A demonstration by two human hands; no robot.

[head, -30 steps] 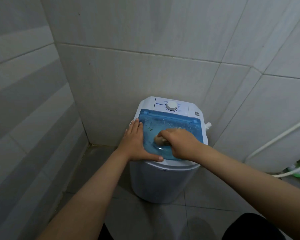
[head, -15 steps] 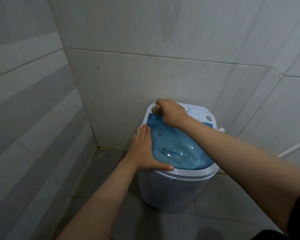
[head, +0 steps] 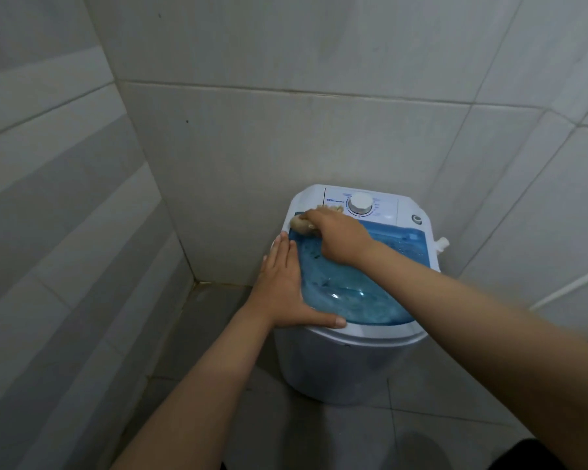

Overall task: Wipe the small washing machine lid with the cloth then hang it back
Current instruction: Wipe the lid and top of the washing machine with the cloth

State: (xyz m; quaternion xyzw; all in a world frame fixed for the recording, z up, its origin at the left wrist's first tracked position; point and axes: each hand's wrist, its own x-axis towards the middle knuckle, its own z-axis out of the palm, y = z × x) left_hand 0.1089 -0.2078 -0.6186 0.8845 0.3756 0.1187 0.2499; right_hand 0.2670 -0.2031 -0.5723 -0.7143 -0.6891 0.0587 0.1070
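A small white washing machine (head: pixel 340 368) stands on the floor in a tiled corner. Its translucent blue lid (head: pixel 364 300) lies closed on top. My right hand (head: pixel 340 237) presses a bunched beige cloth (head: pixel 301 225) onto the lid's far left corner, close to the white control panel. Most of the cloth is hidden under my fingers. My left hand (head: pixel 284 290) rests flat on the lid's left edge, fingers together, thumb along the front rim.
A white dial (head: pixel 361 204) sits on the control panel behind the lid. A small white spout (head: pixel 442 244) sticks out on the machine's right side. Tiled walls close in behind and at the left. A white pipe (head: pixel 571 286) runs along the right wall.
My right hand with the cloth went from the lid's middle to the far left corner a second ago, and now sits slightly nearer me there. My left hand stays put.
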